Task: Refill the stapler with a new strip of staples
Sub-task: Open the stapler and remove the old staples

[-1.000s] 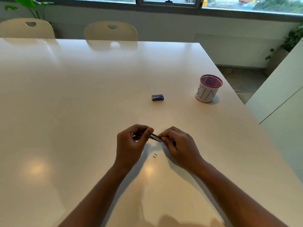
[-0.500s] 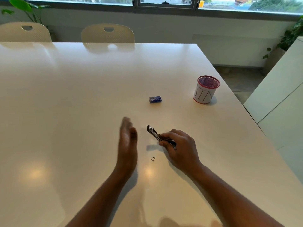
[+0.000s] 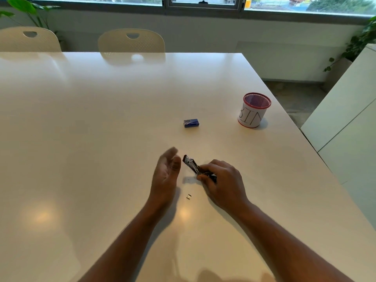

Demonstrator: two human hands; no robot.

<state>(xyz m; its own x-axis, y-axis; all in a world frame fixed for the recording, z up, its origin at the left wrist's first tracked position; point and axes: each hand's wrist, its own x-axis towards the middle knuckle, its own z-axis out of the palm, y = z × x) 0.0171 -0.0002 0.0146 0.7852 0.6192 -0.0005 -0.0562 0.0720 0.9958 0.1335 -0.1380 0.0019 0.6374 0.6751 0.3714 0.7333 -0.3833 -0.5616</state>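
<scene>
Head view: right hand (image 3: 222,180) is pinching the opened stapler (image 3: 193,164) just above the table (image 3: 101,139), left hand (image 3: 166,174) is hovering spread and empty beside it; next move is likely fetching a strip from the blue staple box (image 3: 191,123).

On the white table (image 3: 101,139) there is one stapler (image 3: 191,164), one blue staple box (image 3: 191,123) beyond it, one mesh cup (image 3: 254,112) lettered BIN, one small staple scrap (image 3: 189,196); two hands, two chairs (image 3: 131,40) behind the table, two plants (image 3: 358,43)
</scene>
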